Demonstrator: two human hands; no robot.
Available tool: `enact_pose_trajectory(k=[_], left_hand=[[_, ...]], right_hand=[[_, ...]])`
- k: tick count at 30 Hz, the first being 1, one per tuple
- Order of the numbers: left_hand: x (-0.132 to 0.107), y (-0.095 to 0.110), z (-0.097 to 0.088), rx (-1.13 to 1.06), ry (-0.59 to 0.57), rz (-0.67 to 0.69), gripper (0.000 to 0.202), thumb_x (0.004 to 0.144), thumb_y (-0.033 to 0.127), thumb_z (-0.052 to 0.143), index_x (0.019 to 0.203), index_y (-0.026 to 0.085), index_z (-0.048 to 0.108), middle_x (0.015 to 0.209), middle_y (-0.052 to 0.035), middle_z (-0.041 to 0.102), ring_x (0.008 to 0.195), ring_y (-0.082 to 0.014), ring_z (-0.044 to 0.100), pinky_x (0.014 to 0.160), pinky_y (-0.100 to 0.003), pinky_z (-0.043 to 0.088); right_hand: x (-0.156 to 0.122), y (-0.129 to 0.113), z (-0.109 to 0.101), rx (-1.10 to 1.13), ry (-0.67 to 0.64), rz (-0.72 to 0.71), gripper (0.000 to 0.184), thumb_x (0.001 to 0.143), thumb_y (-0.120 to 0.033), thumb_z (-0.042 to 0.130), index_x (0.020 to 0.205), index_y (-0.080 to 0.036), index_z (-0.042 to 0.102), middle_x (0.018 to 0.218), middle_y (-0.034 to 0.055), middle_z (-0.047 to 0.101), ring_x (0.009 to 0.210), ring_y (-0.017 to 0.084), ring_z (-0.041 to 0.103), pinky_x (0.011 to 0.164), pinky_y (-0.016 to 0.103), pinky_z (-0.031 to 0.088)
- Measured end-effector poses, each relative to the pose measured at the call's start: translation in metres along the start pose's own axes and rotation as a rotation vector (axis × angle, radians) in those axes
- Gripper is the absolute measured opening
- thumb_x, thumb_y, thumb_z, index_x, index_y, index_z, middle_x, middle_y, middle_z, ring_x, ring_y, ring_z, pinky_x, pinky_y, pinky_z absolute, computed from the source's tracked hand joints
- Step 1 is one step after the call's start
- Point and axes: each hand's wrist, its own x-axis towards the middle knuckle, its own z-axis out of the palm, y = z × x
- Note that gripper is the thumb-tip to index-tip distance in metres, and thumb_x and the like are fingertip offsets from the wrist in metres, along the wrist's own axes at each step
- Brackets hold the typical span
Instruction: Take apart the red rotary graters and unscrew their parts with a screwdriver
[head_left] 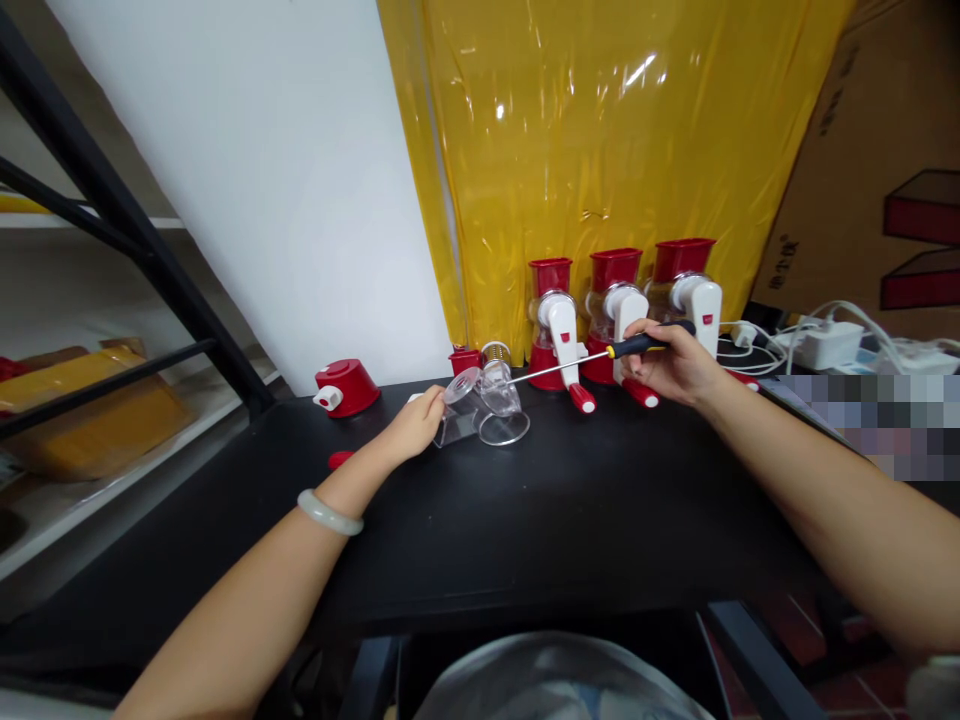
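My left hand [415, 424] is closed around a clear plastic housing [484, 408] that lies on the black table [540, 510]. My right hand [671, 362] grips a screwdriver [600, 358] by its black and yellow handle. The thin metal shaft runs left, with its tip at the top of the clear housing. Right behind my right hand stand three red and white hand-crank grinders [622, 310] in a row. A pale bangle [328, 512] circles my left wrist.
A red base part [346, 387] sits at the table's back left, a small red piece [339, 459] near its left edge. Yellow plastic sheeting [600, 140] hangs behind. White chargers and cables [817, 345] lie at the right, a cardboard box [877, 180] above, shelving [97, 400] at left.
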Motion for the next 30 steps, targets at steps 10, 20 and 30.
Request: enact_pose_trajectory(k=[10, 20, 30], left_hand=[[0.000, 0.001, -0.001, 0.000, -0.002, 0.001, 0.037, 0.093, 0.042, 0.024, 0.096, 0.020, 0.054, 0.084, -0.0057, 0.066, 0.081, -0.0209, 0.063, 0.079, -0.034, 0.048], [-0.001, 0.004, -0.003, 0.001, -0.009, 0.003, 0.037, 0.093, 0.042, 0.025, 0.096, 0.021, 0.054, 0.086, -0.0063, 0.067, 0.082, -0.0212, 0.064, 0.079, -0.033, 0.047], [-0.001, 0.004, -0.003, 0.017, -0.011, 0.017, 0.037, 0.093, 0.042, 0.023, 0.093, 0.021, 0.053, 0.085, -0.0063, 0.067, 0.082, -0.0218, 0.064, 0.078, -0.034, 0.047]], right_hand=[[-0.001, 0.002, 0.000, 0.068, -0.037, -0.038, 0.011, 0.068, -0.029, 0.059, 0.077, -0.024, 0.061, 0.053, -0.0007, 0.055, 0.052, 0.015, 0.051, 0.055, 0.031, 0.042], [-0.008, -0.016, -0.020, -0.010, -0.160, 0.138, 0.029, 0.067, -0.026, 0.071, 0.093, -0.022, 0.062, 0.070, 0.0053, 0.068, 0.057, 0.016, 0.059, 0.055, 0.030, 0.044], [0.003, -0.023, -0.032, -0.786, 0.172, -0.170, 0.040, 0.060, -0.046, 0.082, 0.088, -0.024, 0.064, 0.076, 0.0011, 0.067, 0.061, 0.017, 0.062, 0.058, 0.032, 0.049]])
